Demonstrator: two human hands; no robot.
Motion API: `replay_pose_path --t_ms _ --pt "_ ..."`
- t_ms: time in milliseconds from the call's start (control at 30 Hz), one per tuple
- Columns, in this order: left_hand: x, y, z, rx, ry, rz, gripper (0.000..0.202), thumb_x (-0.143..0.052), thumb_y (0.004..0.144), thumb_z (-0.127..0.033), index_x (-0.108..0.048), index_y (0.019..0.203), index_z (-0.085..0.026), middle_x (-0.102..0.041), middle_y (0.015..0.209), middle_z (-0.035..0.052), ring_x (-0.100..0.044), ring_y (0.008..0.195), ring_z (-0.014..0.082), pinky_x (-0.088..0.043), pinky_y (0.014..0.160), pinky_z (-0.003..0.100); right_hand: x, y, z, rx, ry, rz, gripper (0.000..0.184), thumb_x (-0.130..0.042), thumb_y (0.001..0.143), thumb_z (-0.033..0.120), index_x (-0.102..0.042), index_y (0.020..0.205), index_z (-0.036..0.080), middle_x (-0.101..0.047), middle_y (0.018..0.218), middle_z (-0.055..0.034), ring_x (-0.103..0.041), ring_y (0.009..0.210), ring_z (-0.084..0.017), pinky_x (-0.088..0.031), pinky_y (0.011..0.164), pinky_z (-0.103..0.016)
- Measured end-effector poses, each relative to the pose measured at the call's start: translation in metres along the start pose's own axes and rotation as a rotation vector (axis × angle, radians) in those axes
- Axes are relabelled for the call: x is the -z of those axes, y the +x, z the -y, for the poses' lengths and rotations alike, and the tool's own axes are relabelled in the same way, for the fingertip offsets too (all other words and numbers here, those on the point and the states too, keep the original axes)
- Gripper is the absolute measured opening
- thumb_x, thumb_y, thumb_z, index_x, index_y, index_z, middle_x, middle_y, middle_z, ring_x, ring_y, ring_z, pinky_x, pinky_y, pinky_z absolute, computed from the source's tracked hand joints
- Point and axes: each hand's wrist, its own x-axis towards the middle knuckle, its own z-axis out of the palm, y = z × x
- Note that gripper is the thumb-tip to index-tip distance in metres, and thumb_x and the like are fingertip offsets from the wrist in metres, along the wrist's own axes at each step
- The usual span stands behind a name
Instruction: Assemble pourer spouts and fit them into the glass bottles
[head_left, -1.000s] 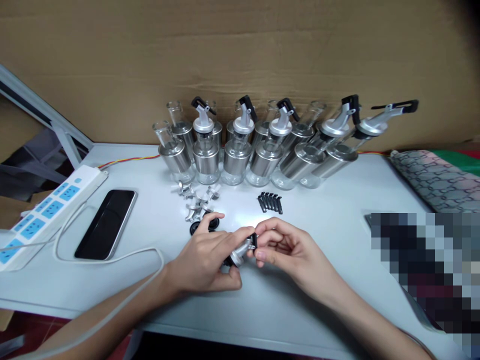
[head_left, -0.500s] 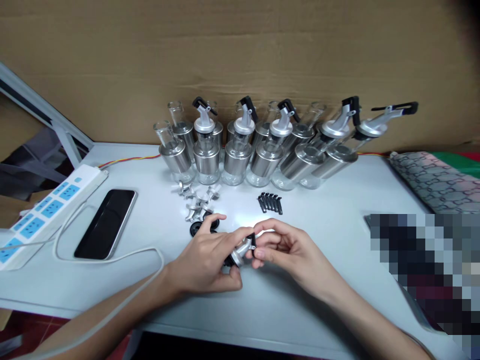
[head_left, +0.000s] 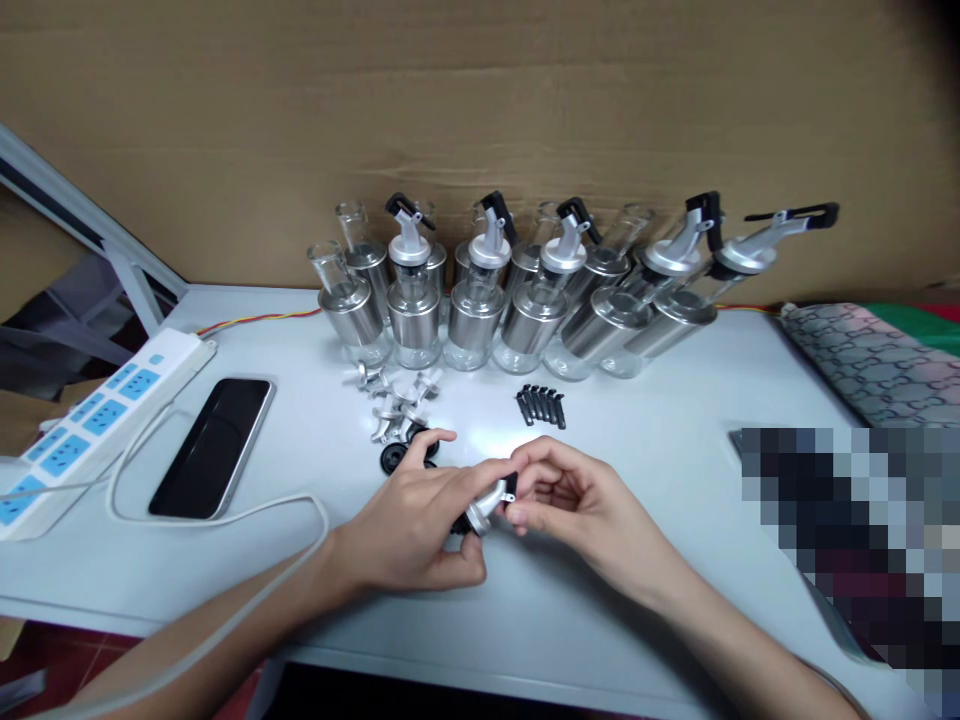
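Low over the middle of the table, my left hand is closed round a silver bottle pourer with a black base. At the pourer's tip, my right hand pinches a small black lever, its fingertips partly hiding it. Beyond my right hand lies a row of several black levers. Silver spout pieces are heaped past my left hand, with round black stoppers beside its raised forefinger.
Several glass and steel bottles stand along the cardboard wall, some fitted with pourers. On the left are a phone, a white power strip and a loose white cable. A patterned cloth lies at the right.
The pourer and both hands have shifted very slightly to the right. The black lever at its tip now shows at a different angle, less of it below the right fingertips.
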Motion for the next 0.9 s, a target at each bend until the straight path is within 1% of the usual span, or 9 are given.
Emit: replay_pose_path --t_ms 133,267,367,500,567,667,733,900 --pt "0.0002 -0.0001 0.0001 0.001 -0.013 0.020 0.069 -0.042 0.070 -0.012 -0.030 0.138 -0.021 -0.069 0.080 -0.0048 -0.064 0.065 0.0129 -0.034 0.106 0.044 0.0003 0.0002 -0.0006 0.017 0.002 0.007 0.029 -0.079 0.070 0.033 -0.058 0.084 0.019 -0.058 0.060 0.0066 -0.056 0.053 -0.009 -0.046 0.058 -0.024" --pt "0.0000 -0.0005 0.0003 -0.010 0.025 0.029 0.078 -0.043 0.069 -0.012 -0.020 0.143 -0.022 -0.069 0.087 -0.0033 -0.065 0.066 0.0131 -0.036 0.105 0.045 0.0010 -0.0003 -0.0013 0.017 -0.013 -0.002 0.028 -0.078 0.070 0.033 -0.058 0.084 0.019 -0.059 0.063 0.0056 -0.056 0.053 -0.009 -0.046 0.057 -0.024" --pt "-0.0002 -0.0009 0.0008 -0.016 0.047 0.032 0.082 -0.044 0.069 -0.012 -0.015 0.145 -0.022 -0.069 0.086 -0.0038 -0.065 0.066 0.0134 -0.036 0.105 0.046 0.0012 -0.0007 -0.0014 0.011 -0.044 -0.006 0.029 -0.078 0.070 0.034 -0.058 0.085 0.019 -0.059 0.063 0.0055 -0.056 0.053 -0.009 -0.046 0.056 -0.025" --pt "-0.0013 -0.0017 0.0024 0.000 0.031 0.042 0.080 -0.043 0.070 -0.012 -0.017 0.145 -0.023 -0.069 0.081 -0.0049 -0.064 0.065 0.0134 -0.036 0.105 0.046 0.0002 -0.0013 -0.0012 0.011 -0.056 -0.010 0.032 -0.077 0.070 0.037 -0.057 0.087 0.020 -0.058 0.063 0.0053 -0.055 0.054 -0.010 -0.046 0.056 -0.026" --pt "-0.0021 -0.0020 0.0032 -0.001 0.013 0.029 0.078 -0.043 0.071 -0.012 -0.019 0.144 -0.022 -0.069 0.079 -0.0053 -0.064 0.065 0.0134 -0.036 0.104 0.046 -0.0007 -0.0015 -0.0010 0.026 -0.028 -0.024 0.034 -0.077 0.070 0.038 -0.056 0.090 0.021 -0.056 0.062 0.0067 -0.055 0.053 -0.010 -0.046 0.057 -0.026" --pt "-0.0030 -0.0023 0.0035 -0.004 -0.007 0.000 0.074 -0.042 0.072 -0.011 -0.021 0.142 -0.023 -0.069 0.082 -0.0044 -0.064 0.065 0.0131 -0.036 0.104 0.046 -0.0017 -0.0014 -0.0006 0.040 0.014 -0.025 0.035 -0.077 0.071 0.036 -0.054 0.092 0.021 -0.055 0.059 0.0088 -0.054 0.051 -0.008 -0.045 0.056 -0.024" --pt "-0.0032 -0.0025 0.0031 0.000 -0.015 -0.006 0.073 -0.042 0.072 -0.010 -0.022 0.141 -0.023 -0.070 0.084 -0.0043 -0.065 0.065 0.0132 -0.035 0.104 0.046 -0.0019 -0.0012 -0.0005 0.040 0.028 -0.016 0.033 -0.077 0.071 0.033 -0.053 0.090 0.021 -0.056 0.060 0.0087 -0.054 0.051 -0.008 -0.044 0.054 -0.023" --pt "-0.0018 -0.0021 0.0018 0.024 -0.032 0.034 0.074 -0.042 0.071 -0.010 -0.023 0.141 -0.024 -0.069 0.084 -0.0050 -0.065 0.066 0.0132 -0.036 0.105 0.044 -0.0019 -0.0011 -0.0012 0.021 0.034 -0.008 0.029 -0.077 0.072 0.029 -0.054 0.087 0.020 -0.056 0.060 0.0088 -0.053 0.050 -0.007 -0.043 0.055 -0.022"
